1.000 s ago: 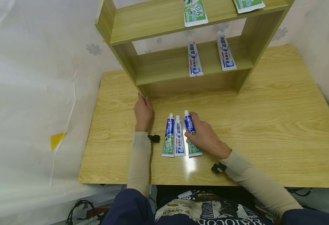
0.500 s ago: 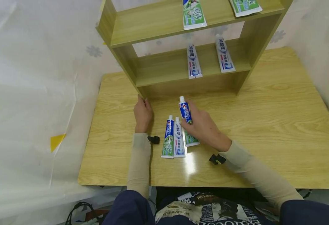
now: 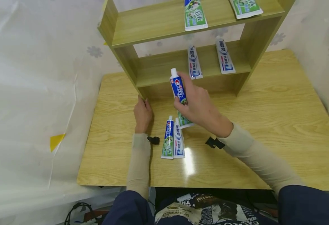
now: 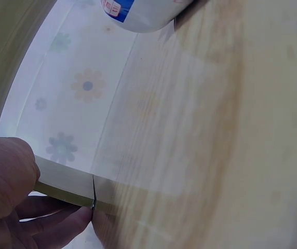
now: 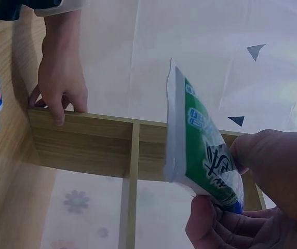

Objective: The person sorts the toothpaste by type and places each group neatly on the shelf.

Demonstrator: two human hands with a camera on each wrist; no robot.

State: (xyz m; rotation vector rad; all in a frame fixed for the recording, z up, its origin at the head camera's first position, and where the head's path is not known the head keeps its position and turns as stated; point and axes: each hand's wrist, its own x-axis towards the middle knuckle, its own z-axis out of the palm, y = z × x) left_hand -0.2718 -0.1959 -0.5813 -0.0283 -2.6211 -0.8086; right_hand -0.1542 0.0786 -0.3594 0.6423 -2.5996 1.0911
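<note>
A wood-grain counter (image 3: 288, 122) with a patch of glare near its front edge stands against a pale, flower-printed wall (image 3: 40, 81) that bears a yellow patch (image 3: 57, 142); dark cables (image 3: 77, 207) lie below on the left. A wooden shelf (image 3: 159, 70) rests on the counter, its side board pinched low at the left corner by the left hand (image 3: 143, 115). The right hand (image 3: 199, 103) grips a blue-and-green toothpaste tube (image 3: 177, 87), cap up and tilted, above the counter in front of the shelf. That hand covers part of the tube, whose lower end overlaps the white tube (image 3: 179, 143) lying beside another green tube (image 3: 168, 140). The head view cuts off the shelf's top and both tubes up there (image 3: 196, 17); in the left wrist view, a white-and-blue thing (image 4: 140, 15) at the top edge is too cropped to identify.
</note>
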